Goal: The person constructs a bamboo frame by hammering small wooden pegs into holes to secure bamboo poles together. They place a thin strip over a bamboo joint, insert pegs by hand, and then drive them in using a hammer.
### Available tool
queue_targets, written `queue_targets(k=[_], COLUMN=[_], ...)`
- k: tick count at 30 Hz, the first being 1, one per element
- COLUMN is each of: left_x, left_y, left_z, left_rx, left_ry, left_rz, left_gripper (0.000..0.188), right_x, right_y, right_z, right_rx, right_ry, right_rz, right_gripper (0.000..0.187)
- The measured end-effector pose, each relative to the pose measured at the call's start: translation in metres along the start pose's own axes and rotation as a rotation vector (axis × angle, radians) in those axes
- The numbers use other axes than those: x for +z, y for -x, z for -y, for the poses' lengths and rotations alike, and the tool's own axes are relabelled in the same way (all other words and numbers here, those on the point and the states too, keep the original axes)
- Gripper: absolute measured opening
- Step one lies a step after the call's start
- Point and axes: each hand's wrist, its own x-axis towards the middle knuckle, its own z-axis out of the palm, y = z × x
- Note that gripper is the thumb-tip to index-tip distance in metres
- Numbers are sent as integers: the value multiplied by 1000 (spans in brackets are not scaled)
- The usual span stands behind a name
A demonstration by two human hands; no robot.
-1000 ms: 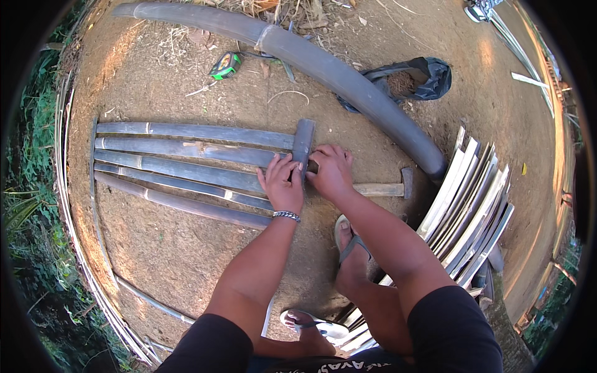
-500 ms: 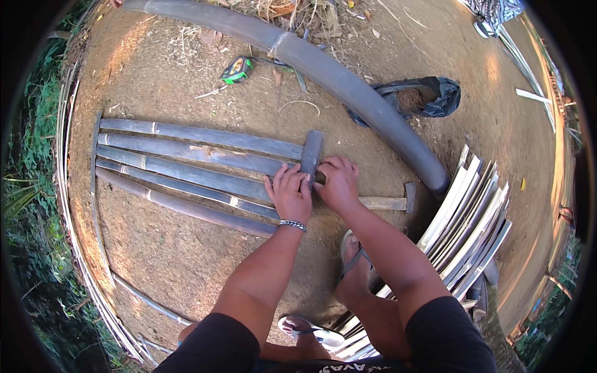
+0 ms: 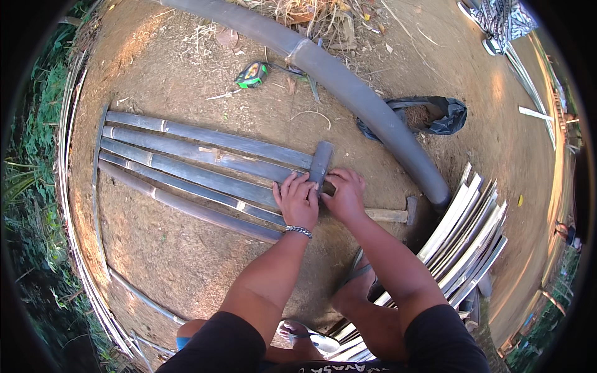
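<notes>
Several dark bamboo slats [image 3: 211, 132] lie side by side on the ground, their left ends meeting a thin bamboo strip [image 3: 96, 180]. A short dark bamboo piece [image 3: 321, 163] sits crosswise at their right ends. My left hand [image 3: 300, 202] rests with fingers spread over the slat ends, its fingertips by the short piece. From the other side, my right hand [image 3: 345, 194] curls its fingers against that piece's right edge; its lower part is hidden between my hands. A hammer [image 3: 388, 215] with a wooden handle lies just right of my right hand.
A thick bamboo pole [image 3: 354, 87] slants across the far side, over a black plastic bag [image 3: 451, 118]. A green and black tape measure [image 3: 252, 74] lies beyond the slats. Split bamboo strips [image 3: 463, 230] are piled at right, near my sandalled feet. Someone's patterned clothing [image 3: 507, 22] shows far right.
My view has shifted slightly, so the scene sits a little lower and further right. Both hands stay at the short bamboo piece; the fingers have moved only a little.
</notes>
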Motion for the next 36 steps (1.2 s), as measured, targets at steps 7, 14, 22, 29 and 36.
queue_targets(k=[7,14,22,29,36], left_x=[-2,-1,6,4,4], left_y=[2,-3,0,1,0], left_z=[1,4,0,5,5], left_rx=[-3,10,12,16,23], left_ry=[-2,-11,7,-12,-18], left_rz=[1,-12,-19,-28,-21], left_gripper=[3,3,4,4,6], right_x=[-31,-91,-108,-167,-210], right_y=[37,62,63,57,104], right_z=[-15,-23,-5,5,-35], right_rx=[-122,-29,11,140,677], right_ry=[-49,373,140,-519,-1189], right_rz=[2,473,363,223,641], right_gripper=[62,57,37,37,27])
